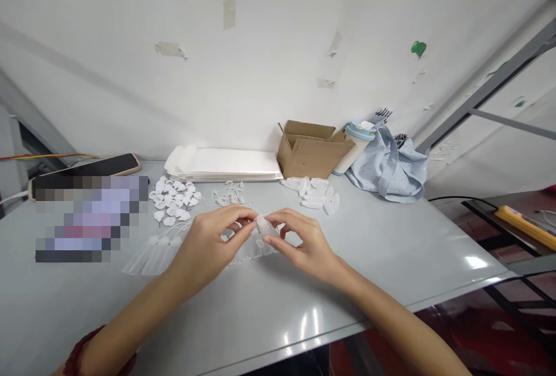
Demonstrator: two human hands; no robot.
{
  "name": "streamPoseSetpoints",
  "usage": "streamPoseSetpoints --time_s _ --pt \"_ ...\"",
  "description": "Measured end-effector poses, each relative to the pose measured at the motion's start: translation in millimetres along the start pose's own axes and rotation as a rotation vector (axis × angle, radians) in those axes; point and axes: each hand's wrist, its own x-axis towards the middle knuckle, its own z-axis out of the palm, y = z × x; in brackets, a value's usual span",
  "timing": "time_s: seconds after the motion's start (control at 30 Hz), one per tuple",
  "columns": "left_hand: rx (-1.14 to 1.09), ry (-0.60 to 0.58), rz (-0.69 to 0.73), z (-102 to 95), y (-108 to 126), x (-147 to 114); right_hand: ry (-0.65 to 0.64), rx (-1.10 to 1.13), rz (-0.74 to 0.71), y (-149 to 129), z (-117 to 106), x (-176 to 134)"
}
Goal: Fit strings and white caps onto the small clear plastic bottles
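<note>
Between the fingers and thumb of my right hand is a small translucent plastic bottle, tilted, its near end toward my left hand. My left hand is closed in a pinch right at that end; whatever its fingertips hold is too small to make out. Below both hands lie several clear plastic pieces, partly hidden by the fingers. Left of my left hand rest several flat translucent tubes with thin loops. Behind it are a pile of white caps and a heap of small white rings.
More translucent bottles lie before an opened cardboard box. A stack of white envelopes sits against the wall. At the right stand a lidded cup and a blue cloth bag. A phone is at the left.
</note>
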Motion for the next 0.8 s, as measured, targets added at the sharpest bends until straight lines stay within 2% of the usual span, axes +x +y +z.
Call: streamPoseSetpoints --time_s 0.17,0.37,0.53,0.8 --pt "0.121 0.067 0.22 1.8 -0.3 -2.5 0.032 0.014 0.069 0.8 0.9 -1.7" --pt "0.273 0.064 0.427 1.8 -4.0 -7.0 0.027 -0.029 0.004 3.0 1.7 -2.7" --pt "0.267 0.03 0.446 2.2 -4.0 -8.0 0.045 0.069 0.116 -0.2 2.7 -2.0" --pt "0.196 0.03 0.362 2.6 1.4 -7.4 0.033 0.327 0.285 -4.2 3.8 -1.1"
